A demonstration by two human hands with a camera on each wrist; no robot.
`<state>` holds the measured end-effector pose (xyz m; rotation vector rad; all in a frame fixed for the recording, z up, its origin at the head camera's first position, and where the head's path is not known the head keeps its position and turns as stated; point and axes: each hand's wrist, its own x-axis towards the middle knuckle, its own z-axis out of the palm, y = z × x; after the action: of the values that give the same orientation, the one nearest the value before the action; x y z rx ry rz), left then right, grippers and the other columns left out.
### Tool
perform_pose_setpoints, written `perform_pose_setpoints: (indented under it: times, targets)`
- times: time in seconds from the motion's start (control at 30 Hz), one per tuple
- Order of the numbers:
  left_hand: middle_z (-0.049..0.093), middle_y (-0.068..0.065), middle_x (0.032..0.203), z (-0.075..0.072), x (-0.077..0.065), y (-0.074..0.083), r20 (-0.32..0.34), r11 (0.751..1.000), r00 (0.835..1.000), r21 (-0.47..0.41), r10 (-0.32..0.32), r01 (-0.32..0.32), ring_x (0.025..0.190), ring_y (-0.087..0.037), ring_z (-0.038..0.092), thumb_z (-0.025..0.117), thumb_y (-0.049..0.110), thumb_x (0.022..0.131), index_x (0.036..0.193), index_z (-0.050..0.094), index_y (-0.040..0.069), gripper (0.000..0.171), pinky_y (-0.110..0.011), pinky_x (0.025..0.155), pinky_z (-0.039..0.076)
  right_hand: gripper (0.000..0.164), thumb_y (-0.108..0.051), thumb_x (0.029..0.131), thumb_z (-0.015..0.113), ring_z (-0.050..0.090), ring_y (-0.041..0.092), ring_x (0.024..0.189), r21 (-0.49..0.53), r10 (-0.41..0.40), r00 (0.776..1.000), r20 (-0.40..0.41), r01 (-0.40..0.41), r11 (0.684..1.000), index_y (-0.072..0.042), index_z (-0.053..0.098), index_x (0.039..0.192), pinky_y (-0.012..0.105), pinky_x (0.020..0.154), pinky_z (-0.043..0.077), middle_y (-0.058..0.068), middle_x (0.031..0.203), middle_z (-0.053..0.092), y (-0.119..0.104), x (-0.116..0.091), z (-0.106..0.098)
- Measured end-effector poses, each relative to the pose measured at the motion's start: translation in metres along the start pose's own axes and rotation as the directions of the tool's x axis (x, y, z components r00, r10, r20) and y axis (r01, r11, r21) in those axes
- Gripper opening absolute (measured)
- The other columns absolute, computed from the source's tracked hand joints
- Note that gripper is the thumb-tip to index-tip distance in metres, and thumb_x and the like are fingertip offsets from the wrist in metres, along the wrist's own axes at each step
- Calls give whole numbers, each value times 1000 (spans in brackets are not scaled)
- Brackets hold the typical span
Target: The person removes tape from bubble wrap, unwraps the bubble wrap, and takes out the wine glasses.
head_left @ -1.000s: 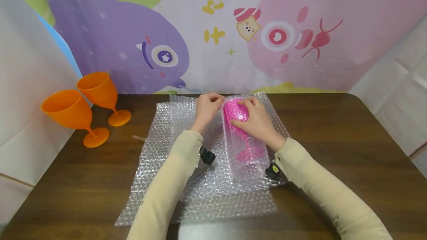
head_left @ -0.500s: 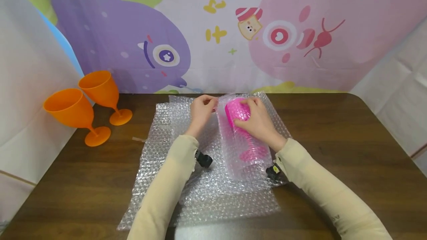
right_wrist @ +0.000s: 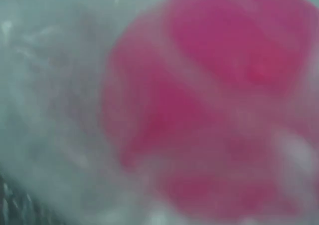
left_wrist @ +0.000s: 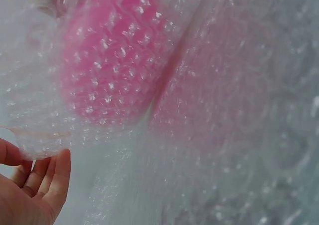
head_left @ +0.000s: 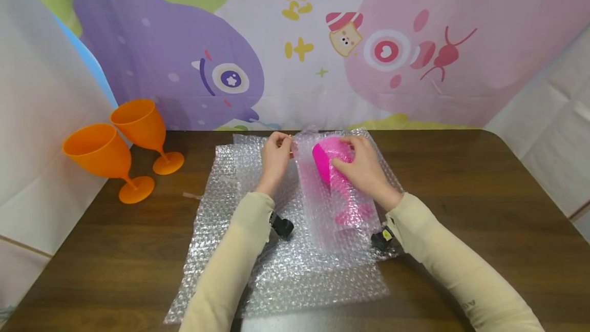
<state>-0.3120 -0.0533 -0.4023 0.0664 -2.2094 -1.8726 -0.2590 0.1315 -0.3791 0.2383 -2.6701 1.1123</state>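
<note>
A pink goblet (head_left: 321,164) lies on its side on the bubble wrap (head_left: 295,240), bowl towards the back and foot towards the front. Clear wrap covers its stem and foot, while the left side of the bowl shows bare. My right hand (head_left: 366,168) grips the bowl from the right, over the wrap. To the left, my left hand (head_left: 275,163) pinches the loose edge of the bubble wrap; the left wrist view shows fingers (left_wrist: 61,172) at that edge. Close up and blurred, the goblet (right_wrist: 154,105) fills much of the right wrist view.
Two orange goblets, a front one (head_left: 99,155) and a rear one (head_left: 140,124), stand at the left of the brown table (head_left: 465,193). A small clear strip (head_left: 191,195) lies left of the wrap. A printed curtain (head_left: 295,101) hangs behind.
My left hand has moved left, drawing the wrap's edge off the side of the bowl. My right hand and the pink goblet have shifted slightly right.
</note>
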Motion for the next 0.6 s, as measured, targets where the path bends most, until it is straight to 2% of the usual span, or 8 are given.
perform_pose_setpoints:
  times: [0.1, 0.23, 0.43, 0.6]
  targets:
    - [59, -8, 74, 0, -1, 0, -14, 1000, 1000, -25, -3, 3, 61, -9, 55, 47, 9, 85, 85, 57, -1, 14, -25, 61, 53, 48, -20, 77, 63, 49, 31, 108, 21, 13, 1000, -12, -13, 1000, -1, 52, 119, 43, 91, 42, 17, 117, 51, 1, 1, -2]
    - [58, -7, 72, 0, -1, -1, -45, 1000, 999, -11, -2, 2, 58, -7, 52, 45, 9, 85, 82, 56, 1, 14, -23, 60, 51, 44, -20, 80, 60, 51, 30, 107, 47, 53, 999, -10, -53, 998, -2, 52, 119, 42, 90, 44, 15, 117, 50, 4, 2, -5]
    - [52, -3, 66, -2, -1, -2, -91, 1000, 996, 26, 8, -6, 56, -9, 46, 41, 11, 85, 78, 52, 4, 15, -20, 54, 41, 39, -20, 84, 54, 52, 29, 108, 76, 93, 996, -14, -92, 993, -4, 51, 119, 42, 90, 44, 14, 117, 52, 10, 2, -6]
    - [50, 0, 63, -6, 0, -6, -93, 1000, 996, 28, -10, 13, 55, -9, 45, 39, 12, 87, 76, 50, 7, 16, -20, 52, 37, 39, -21, 86, 52, 51, 29, 111, 64, 107, 994, -12, -106, 992, -5, 49, 120, 44, 92, 42, 15, 120, 53, 14, 2, -8]
